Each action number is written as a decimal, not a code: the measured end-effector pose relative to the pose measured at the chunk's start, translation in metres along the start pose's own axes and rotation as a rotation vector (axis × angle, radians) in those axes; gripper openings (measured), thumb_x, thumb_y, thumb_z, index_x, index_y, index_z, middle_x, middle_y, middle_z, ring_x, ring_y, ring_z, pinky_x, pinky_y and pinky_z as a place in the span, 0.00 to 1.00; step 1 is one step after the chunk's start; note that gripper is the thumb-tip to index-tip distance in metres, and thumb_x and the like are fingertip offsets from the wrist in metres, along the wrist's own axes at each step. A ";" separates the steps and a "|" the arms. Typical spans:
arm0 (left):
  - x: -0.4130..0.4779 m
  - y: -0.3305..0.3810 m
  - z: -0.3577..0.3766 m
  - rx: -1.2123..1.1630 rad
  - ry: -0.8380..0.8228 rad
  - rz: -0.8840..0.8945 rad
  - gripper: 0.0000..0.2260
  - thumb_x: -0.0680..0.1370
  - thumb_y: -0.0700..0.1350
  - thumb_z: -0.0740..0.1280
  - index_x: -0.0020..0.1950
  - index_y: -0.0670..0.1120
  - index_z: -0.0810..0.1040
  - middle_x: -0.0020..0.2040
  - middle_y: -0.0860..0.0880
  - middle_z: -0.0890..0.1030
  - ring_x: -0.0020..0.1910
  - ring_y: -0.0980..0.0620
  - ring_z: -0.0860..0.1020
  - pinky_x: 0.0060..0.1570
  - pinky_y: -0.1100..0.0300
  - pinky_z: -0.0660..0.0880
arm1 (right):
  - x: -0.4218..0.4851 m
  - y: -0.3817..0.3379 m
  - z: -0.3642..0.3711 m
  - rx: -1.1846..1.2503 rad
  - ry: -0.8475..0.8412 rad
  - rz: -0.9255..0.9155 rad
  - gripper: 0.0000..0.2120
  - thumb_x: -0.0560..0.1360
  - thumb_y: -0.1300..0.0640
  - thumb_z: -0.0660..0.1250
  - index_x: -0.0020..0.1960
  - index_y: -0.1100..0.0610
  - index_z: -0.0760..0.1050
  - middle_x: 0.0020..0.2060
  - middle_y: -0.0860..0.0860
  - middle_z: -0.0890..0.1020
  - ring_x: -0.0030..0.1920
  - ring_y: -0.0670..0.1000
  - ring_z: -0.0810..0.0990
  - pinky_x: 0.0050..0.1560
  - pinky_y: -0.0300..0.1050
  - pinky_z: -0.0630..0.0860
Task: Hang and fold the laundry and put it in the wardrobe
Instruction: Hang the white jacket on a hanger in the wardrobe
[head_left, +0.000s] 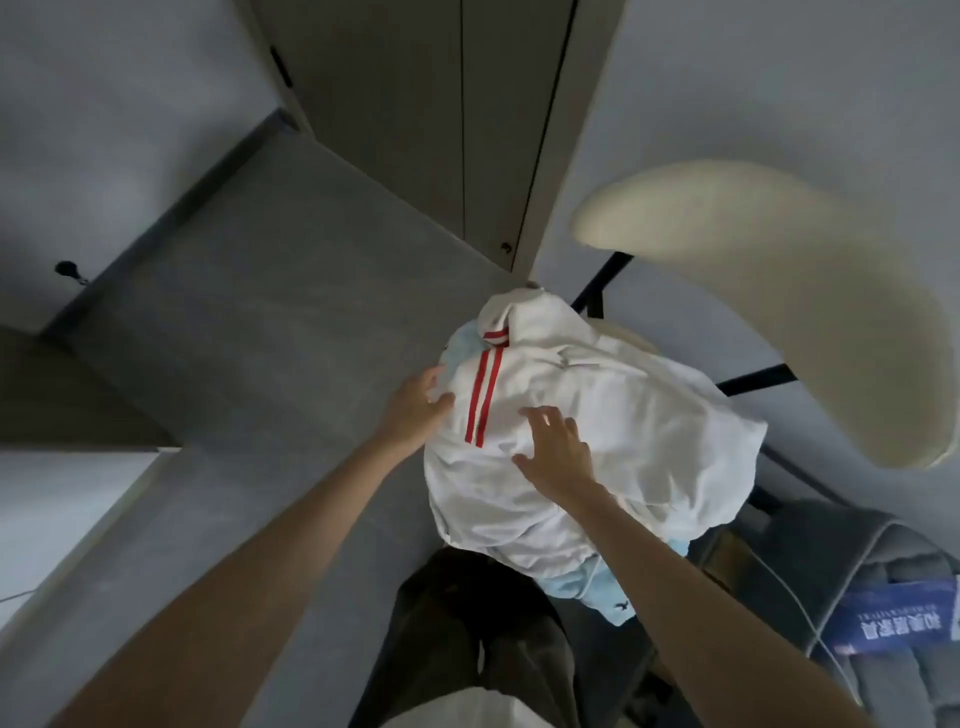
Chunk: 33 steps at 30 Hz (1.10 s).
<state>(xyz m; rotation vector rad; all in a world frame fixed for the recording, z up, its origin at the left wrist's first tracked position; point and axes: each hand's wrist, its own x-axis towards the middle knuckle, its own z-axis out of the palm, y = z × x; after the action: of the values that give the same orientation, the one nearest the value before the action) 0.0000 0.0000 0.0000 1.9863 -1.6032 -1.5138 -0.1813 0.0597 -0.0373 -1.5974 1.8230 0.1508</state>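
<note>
Head view: two hands on a white garment (597, 415) with red stripes, heaped just right of the frame's centre.
The right grip (558, 449) lies on top of the cloth with fingers spread apart and flat. The left grip (415, 408) meets the garment's left edge beside the stripes, thumb on the cloth; whether it pinches the edge, I cannot tell. A light blue garment (597, 590) shows beneath the white one. Closed wardrobe doors (415, 114) stand at upper centre, and a cream curved chair back (779, 291) arcs across the upper right.
</note>
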 end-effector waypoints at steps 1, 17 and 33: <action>0.005 -0.002 0.001 0.003 -0.005 -0.001 0.22 0.79 0.44 0.62 0.73 0.44 0.64 0.70 0.44 0.69 0.68 0.46 0.70 0.61 0.57 0.67 | 0.005 -0.001 0.007 -0.053 -0.023 -0.003 0.31 0.75 0.54 0.67 0.73 0.50 0.57 0.71 0.51 0.60 0.67 0.55 0.65 0.59 0.53 0.73; 0.009 -0.026 0.011 -0.032 0.007 0.056 0.21 0.79 0.41 0.60 0.72 0.47 0.65 0.70 0.48 0.70 0.66 0.50 0.71 0.58 0.63 0.67 | 0.022 0.018 0.048 -0.201 0.429 -0.116 0.21 0.55 0.76 0.74 0.40 0.59 0.72 0.29 0.51 0.74 0.31 0.53 0.74 0.28 0.45 0.72; -0.062 0.066 -0.008 -0.029 -0.111 0.165 0.42 0.68 0.47 0.75 0.76 0.47 0.55 0.71 0.49 0.66 0.70 0.49 0.66 0.64 0.58 0.66 | -0.120 -0.010 -0.161 0.330 0.926 -0.307 0.05 0.80 0.57 0.53 0.53 0.57 0.65 0.45 0.56 0.75 0.42 0.49 0.70 0.42 0.40 0.66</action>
<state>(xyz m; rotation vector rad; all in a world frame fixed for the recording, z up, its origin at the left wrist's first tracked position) -0.0290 0.0197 0.0834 1.7351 -1.7298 -1.5981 -0.2401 0.0738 0.1541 -1.8064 2.0278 -1.1380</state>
